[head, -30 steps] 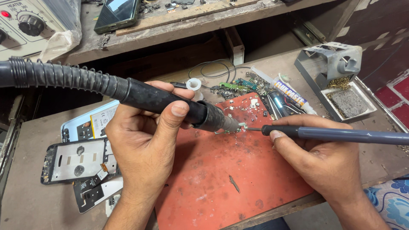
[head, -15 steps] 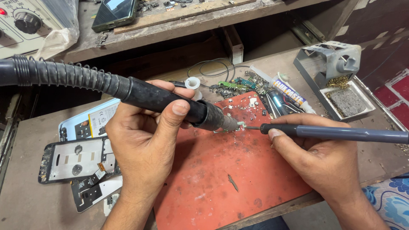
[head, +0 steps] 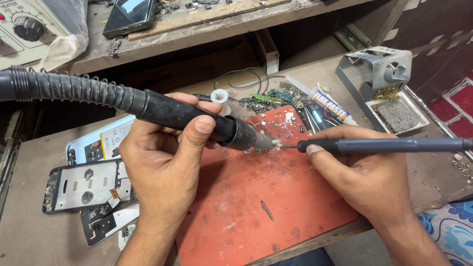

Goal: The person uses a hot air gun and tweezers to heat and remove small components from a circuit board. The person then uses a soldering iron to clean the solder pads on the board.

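Two hands work a small circuit board on the red mat: left hand grips the hot-air wand, right hand pinches the slim probe; heating step, next needs a steady tip

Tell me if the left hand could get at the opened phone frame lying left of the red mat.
Probably yes, but not freely: the left hand is wrapped around the hot-air wand. The phone frame lies uncovered just beside that wrist, with nothing between them.
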A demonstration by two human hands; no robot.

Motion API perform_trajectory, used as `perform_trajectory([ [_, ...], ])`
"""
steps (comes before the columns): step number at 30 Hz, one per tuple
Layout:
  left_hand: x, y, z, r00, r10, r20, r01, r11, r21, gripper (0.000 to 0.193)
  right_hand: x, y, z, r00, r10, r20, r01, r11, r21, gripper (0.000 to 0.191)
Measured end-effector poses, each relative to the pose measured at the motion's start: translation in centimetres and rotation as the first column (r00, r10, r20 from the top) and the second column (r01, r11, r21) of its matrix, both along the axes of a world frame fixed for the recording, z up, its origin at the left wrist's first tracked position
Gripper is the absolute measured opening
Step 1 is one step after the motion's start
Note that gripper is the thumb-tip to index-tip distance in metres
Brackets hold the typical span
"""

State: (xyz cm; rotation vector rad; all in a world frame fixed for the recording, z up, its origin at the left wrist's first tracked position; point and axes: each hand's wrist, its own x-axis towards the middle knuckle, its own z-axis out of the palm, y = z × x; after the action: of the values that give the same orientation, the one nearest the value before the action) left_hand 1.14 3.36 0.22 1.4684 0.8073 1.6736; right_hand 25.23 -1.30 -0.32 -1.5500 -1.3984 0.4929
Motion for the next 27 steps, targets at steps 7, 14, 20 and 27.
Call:
perform_trajectory([
  [7,0.01,0.11,0.01,1.000,0.010,0.007,-0.009,1.000,-0.008,0.023,0.08,0.92,-0.24,0.995,0.024,-0.094,-0.025,1.000,-0.006,0.010],
  [14,0.00,0.02,0.00,1.000,0.009,0.004,-0.009,1.000,-0.009,0.023,0.33,0.57,-0.51,0.995,0.043,-0.087,-0.043,0.999,0.004,0.015],
  [20,0.07,-0.04,-0.05,0.999,-0.015,0.035,0.015,1.000,-0.001,0.023,0.91,0.40,-0.58,0.988,0.089,-0.128,-0.092,0.996,-0.018,0.018],
  [27,0.02,-0.01,-0.01,1.000,0.004,0.014,-0.004,1.000,-0.009,0.024,0.79,0.85,-0.92,0.972,0.096,-0.213,-0.101,0.995,-0.010,0.017],
])
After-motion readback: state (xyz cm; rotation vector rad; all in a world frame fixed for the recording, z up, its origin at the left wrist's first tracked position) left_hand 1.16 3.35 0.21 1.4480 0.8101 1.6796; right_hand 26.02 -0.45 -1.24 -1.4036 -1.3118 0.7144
